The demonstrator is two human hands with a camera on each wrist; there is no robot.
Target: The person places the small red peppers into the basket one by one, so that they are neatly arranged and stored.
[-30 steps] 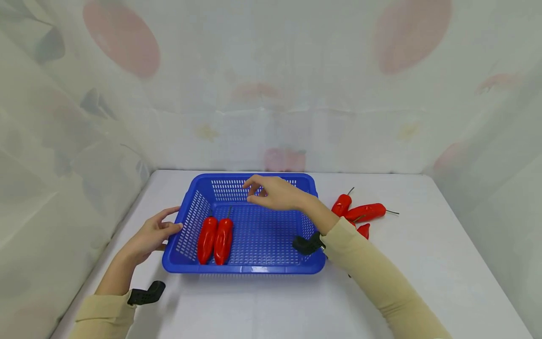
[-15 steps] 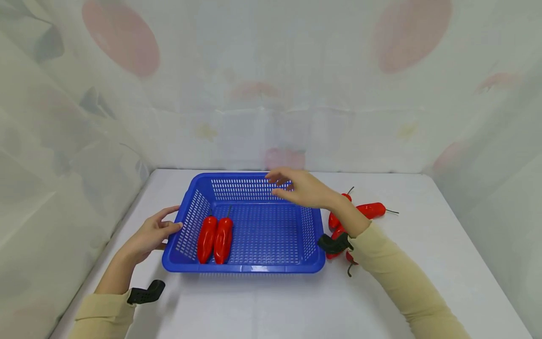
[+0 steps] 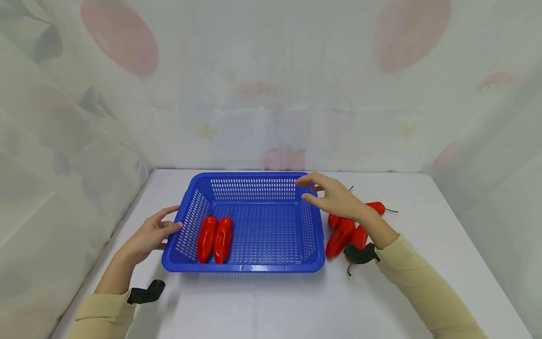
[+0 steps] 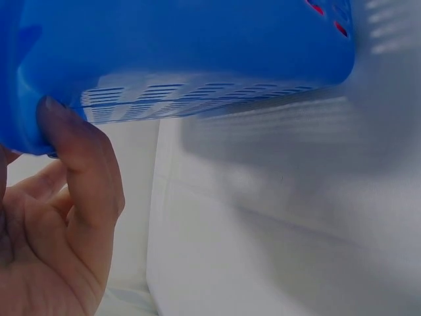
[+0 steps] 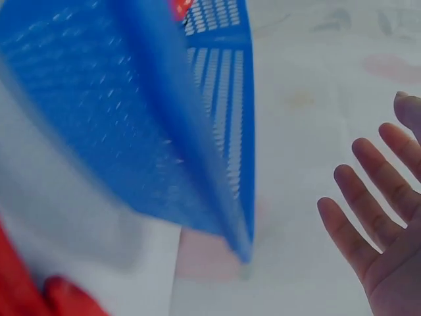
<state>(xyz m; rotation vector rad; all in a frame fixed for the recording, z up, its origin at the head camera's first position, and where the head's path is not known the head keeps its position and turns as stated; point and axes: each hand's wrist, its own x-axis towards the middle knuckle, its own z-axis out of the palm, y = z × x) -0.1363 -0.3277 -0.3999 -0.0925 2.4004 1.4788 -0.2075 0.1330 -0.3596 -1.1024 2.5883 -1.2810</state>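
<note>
A blue plastic basket [image 3: 262, 230] with slotted walls stands on the table, two red chili peppers [image 3: 223, 240] lying side by side at its left end. My left hand [image 3: 148, 235] pinches the basket's left rim, thumb at the rim and a fingertip under it, as the left wrist view shows. Over the basket's back right corner hovers my right hand [image 3: 334, 195], holding nothing; its fingers [image 5: 371, 191] are spread apart in the right wrist view. Beneath and beside that hand, several more red chili peppers [image 3: 340, 238] are heaped on the table, partly hidden by the forearm.
The white table [image 3: 237, 306] runs up to a pale patterned curtain [image 3: 262, 94] at the back and sides. A black wrist camera [image 3: 360, 254] sits at the right wrist, another black camera [image 3: 148, 293] at the left.
My right hand has moved right, from over the basket's middle to its right rim. More of the chili pile shows now. The left hand and basket have not moved.
</note>
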